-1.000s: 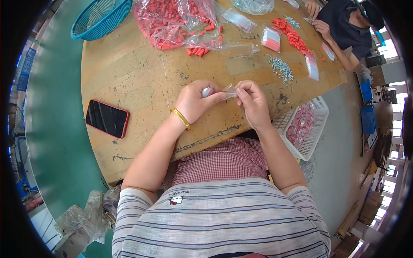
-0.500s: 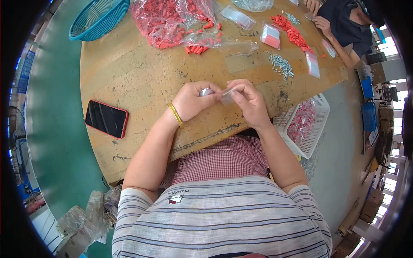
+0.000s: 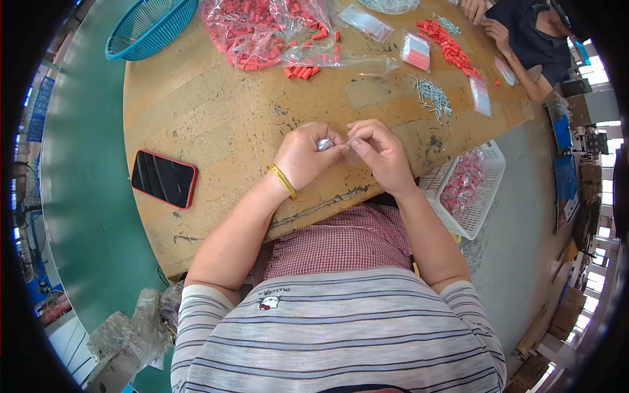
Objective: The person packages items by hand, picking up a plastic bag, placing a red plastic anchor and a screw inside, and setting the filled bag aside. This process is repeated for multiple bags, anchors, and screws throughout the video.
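Observation:
My left hand (image 3: 306,157) is closed, with silvery screws (image 3: 324,145) showing between its thumb and fingers. Just beside it my right hand (image 3: 381,154) pinches a small clear plastic bag (image 3: 354,156), which is mostly hidden by the fingers. The fingertips of both hands meet at this bag, above the wooden table (image 3: 223,124). Beyond the hands lie a loose pile of screws (image 3: 432,97), a long heap of red plugs (image 3: 449,49) and a stack of clear bags (image 3: 416,52).
A red-edged phone (image 3: 163,179) lies at left. Farther back are a blue basket (image 3: 147,29) and a large bag of red plugs (image 3: 252,33). A white crate (image 3: 481,209) holds filled bags beside the table's right edge. A co-worker's hands (image 3: 491,26) are at the upper right.
My left hand has shifted slightly right, closer to my right hand, and its wrist has turned a little. The small bag is now more covered by the fingers.

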### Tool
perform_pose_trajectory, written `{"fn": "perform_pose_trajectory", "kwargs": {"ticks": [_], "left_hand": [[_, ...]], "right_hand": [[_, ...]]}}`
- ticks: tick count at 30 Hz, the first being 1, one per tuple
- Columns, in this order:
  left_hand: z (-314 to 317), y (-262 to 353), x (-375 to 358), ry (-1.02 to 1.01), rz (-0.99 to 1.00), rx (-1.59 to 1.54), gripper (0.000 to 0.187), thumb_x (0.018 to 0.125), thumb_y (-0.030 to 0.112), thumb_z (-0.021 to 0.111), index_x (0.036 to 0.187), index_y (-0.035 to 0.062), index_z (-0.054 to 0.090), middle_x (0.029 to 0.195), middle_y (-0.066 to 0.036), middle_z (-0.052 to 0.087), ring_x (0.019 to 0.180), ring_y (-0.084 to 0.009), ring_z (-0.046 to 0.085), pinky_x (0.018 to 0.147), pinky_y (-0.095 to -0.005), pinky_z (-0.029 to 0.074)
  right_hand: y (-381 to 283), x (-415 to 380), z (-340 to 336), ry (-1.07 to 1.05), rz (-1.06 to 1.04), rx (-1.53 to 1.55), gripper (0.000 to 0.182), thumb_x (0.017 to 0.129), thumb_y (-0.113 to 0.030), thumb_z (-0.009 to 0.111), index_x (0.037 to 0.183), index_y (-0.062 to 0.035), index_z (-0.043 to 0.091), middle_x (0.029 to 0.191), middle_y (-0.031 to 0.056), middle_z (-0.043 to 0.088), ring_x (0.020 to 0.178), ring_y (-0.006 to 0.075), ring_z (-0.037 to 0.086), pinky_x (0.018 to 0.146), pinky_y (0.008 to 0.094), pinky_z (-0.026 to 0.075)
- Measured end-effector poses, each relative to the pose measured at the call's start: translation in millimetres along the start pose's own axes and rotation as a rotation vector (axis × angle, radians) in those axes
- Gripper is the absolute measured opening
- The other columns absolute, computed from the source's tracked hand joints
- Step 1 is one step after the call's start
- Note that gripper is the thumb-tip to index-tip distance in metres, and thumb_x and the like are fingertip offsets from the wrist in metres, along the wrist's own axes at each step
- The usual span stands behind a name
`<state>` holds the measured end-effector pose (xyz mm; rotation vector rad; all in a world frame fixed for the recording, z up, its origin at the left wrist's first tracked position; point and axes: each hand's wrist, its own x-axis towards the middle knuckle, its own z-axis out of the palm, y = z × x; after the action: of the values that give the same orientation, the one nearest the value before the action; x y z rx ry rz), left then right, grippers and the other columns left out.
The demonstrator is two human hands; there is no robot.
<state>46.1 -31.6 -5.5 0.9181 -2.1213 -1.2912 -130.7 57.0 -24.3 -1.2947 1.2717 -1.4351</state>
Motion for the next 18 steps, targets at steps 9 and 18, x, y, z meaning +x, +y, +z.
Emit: {"fn": "perform_pose_trajectory", "kwargs": {"ticks": [9,18], "left_hand": [[3.6,0.9,-2.1,0.063,-0.007,0.087,0.020,0.080,0.021,0.080,0.086,0.0041,0.070,0.076,-0.006,0.065,0.066,-0.0116,0.058,0.063,-0.0294,0.049],[-0.7,1.3,-1.0,0.033,0.031,0.033,0.017,0.085,0.019,0.073,0.092,0.0040,0.071,0.077,-0.010,0.067,0.066,-0.0183,0.063,0.064,-0.0305,0.051]], "right_hand": [[-3.7,-2.7,11.6,0.167,-0.239,-0.521,0.007,0.087,-0.009,0.069,0.090,-0.0057,0.063,0.123,0.0119,0.051,0.127,0.0327,0.045,0.105,0.0432,0.037],[-3.9,-0.4,9.7,0.102,-0.239,-0.532,0.006,0.088,-0.007,0.065,0.088,-0.0039,0.060,0.125,0.0135,0.052,0.131,0.0368,0.044,0.105,0.0444,0.037]]}}
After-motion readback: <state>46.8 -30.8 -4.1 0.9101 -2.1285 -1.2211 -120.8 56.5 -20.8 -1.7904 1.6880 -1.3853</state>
